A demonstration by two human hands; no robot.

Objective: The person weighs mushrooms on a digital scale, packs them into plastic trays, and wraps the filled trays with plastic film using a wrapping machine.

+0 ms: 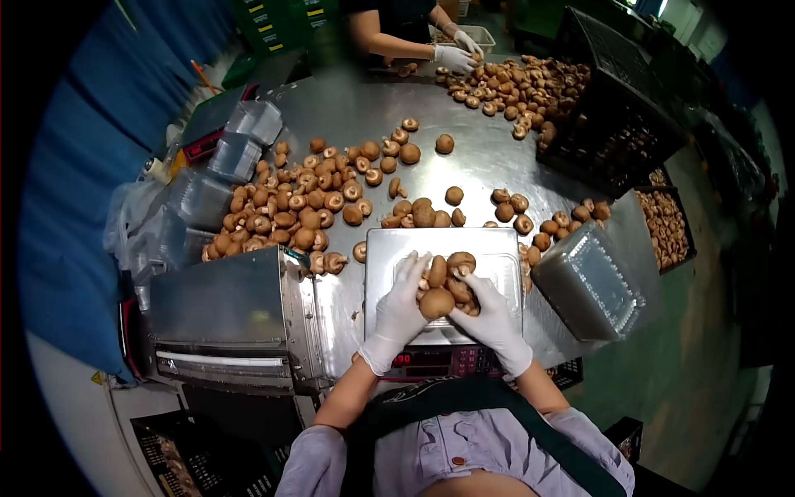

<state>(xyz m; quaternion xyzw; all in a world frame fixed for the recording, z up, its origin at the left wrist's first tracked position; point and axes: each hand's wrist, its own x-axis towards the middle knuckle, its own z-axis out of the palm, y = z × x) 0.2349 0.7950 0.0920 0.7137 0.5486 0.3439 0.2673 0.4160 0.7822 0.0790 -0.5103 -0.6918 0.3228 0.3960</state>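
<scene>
My left hand [402,308], in a white glove, curves around the left side of a cluster of brown shiitake mushrooms [437,303]. From the other side my right hand [495,319], gloved the same way, presses on the cluster with its fingers over the mushrooms. Both hands are over the metal plate of a scale [389,244], whose red digits show partly below my left wrist. Whether a clear tray lies under these mushrooms is hidden by my hands. More loose mushrooms [423,214] lie right behind the scale plate.
A large mushroom heap [306,195] spreads left of the scale. Clear plastic trays are stacked at left [203,199] and right [588,282]. A metal box-like machine [219,298] stands at near left. Across the table, a co-worker's gloved hands [457,56] handle mushrooms beside a tipped black crate [613,99].
</scene>
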